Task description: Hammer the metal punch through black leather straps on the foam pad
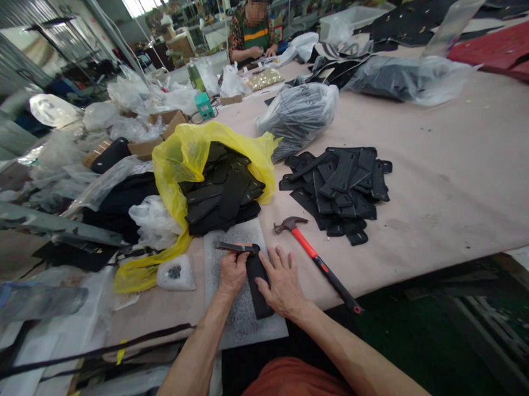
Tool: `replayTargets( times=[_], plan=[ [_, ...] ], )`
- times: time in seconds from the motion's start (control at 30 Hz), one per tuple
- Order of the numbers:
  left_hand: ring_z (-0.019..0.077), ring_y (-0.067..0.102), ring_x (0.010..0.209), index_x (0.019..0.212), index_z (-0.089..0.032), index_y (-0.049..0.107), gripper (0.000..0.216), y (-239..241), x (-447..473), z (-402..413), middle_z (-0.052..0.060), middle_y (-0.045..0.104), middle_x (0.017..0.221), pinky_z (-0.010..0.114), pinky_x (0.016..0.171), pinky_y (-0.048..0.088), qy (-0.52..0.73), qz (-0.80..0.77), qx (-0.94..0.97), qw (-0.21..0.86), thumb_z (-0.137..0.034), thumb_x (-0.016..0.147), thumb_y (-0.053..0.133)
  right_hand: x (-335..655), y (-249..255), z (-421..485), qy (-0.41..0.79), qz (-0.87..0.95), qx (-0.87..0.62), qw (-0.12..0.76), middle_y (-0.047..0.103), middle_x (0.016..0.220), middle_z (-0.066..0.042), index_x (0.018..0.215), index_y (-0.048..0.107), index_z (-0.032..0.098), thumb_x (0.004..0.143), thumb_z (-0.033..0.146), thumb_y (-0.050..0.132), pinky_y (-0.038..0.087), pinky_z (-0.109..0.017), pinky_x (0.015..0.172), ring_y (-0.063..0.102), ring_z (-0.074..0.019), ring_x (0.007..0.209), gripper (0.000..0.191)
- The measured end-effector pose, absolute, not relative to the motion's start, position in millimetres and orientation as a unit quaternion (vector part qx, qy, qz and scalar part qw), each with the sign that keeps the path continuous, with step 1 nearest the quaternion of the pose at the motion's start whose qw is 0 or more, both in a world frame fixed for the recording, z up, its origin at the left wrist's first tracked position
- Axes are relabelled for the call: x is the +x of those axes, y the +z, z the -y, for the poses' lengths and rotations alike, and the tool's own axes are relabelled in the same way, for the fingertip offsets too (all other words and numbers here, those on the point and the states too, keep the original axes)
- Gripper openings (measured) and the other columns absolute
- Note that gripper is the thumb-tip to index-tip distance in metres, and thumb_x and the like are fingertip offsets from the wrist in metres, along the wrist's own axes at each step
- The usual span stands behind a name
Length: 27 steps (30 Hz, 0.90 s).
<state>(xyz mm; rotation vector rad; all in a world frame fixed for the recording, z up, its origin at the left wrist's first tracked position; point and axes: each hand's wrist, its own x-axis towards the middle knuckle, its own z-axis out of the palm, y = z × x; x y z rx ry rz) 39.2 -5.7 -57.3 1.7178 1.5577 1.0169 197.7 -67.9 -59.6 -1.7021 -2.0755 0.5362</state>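
Note:
My left hand (pixel 233 275) is closed, its fingers against a slim, dark metal tool (pixel 234 247) whose exact kind I cannot make out. The tool's right end meets the top of a flat black strip-shaped piece (pixel 258 296). My right hand (pixel 282 283) lies along the right side of that piece, fingers spread, with the thumb resting on it. Under the piece is a speckled grey-white board (pixel 234 324). A claw hammer (pixel 317 261) with a red and black handle lies right of my right hand.
Black pieces fill a yellow plastic bag (pixel 178 151); a loose pile of black pieces (pixel 337 187) lies to its right. A small white container (pixel 177 273) holds tiny dark parts. Farther back are a filled clear bag (pixel 301 113) and a seated person (pixel 252 33). The table edge (pixel 421 276) runs right.

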Motion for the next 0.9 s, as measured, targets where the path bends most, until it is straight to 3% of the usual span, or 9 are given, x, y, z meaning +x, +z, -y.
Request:
replayTargets(
  times=[0.43, 0.53, 0.7, 0.8, 0.9],
  plan=[
    [0.0244, 0.066, 0.100, 0.101, -0.022, 0.067, 0.024, -61, 52, 0, 0.007, 0.072, 0.104, 0.039, 0.091, 0.051, 0.318, -0.583, 0.709, 0.239, -0.020, 0.087, 0.048, 198, -64, 67, 0.193, 0.747, -0.604, 0.199, 0.033, 0.153, -0.014, 0.147, 0.037, 0.021, 0.085, 0.038, 0.057, 0.011, -0.060, 0.111, 0.020, -0.0368, 0.142, 0.067],
    [0.0256, 0.066, 0.099, 0.102, -0.022, 0.066, 0.024, -63, 52, 0, 0.008, 0.072, 0.101, 0.040, 0.089, 0.051, 0.315, -0.579, 0.714, 0.235, -0.020, 0.087, 0.048, 208, -56, 63, 0.200, 0.758, -0.586, 0.203, 0.040, 0.148, -0.014, 0.142, 0.043, 0.020, 0.086, 0.039, 0.056, 0.017, -0.058, 0.110, 0.027, -0.0361, 0.138, 0.060],
    [0.0261, 0.066, 0.086, 0.098, -0.023, 0.066, 0.019, -65, 51, 1, 0.008, 0.070, 0.090, 0.039, 0.082, 0.051, 0.300, -0.589, 0.717, 0.221, -0.021, 0.085, 0.053, 261, -41, 52, 0.131, 0.708, -0.656, 0.227, 0.051, 0.132, -0.016, 0.123, 0.055, 0.017, 0.088, 0.032, 0.052, 0.037, -0.046, 0.096, 0.047, -0.0327, 0.117, 0.038],
    [0.0253, 0.066, 0.084, 0.096, -0.023, 0.065, 0.017, -65, 52, 2, 0.007, 0.069, 0.089, 0.037, 0.079, 0.051, 0.305, -0.584, 0.719, 0.220, -0.020, 0.085, 0.054, 296, -45, 49, 0.090, 0.672, -0.715, 0.170, 0.058, 0.109, -0.017, 0.109, 0.058, 0.015, 0.087, 0.031, 0.053, 0.041, -0.043, 0.082, 0.053, -0.0319, 0.100, 0.027],
    [0.0249, 0.065, 0.085, 0.095, -0.023, 0.064, 0.015, -64, 53, 2, 0.007, 0.068, 0.087, 0.036, 0.080, 0.050, 0.306, -0.574, 0.730, 0.212, -0.018, 0.085, 0.054, 311, -53, 51, 0.137, 0.658, -0.730, 0.121, 0.058, 0.088, -0.011, 0.090, 0.055, 0.018, 0.087, 0.030, 0.052, 0.042, -0.037, 0.072, 0.056, -0.0265, 0.083, 0.012]
  ],
)
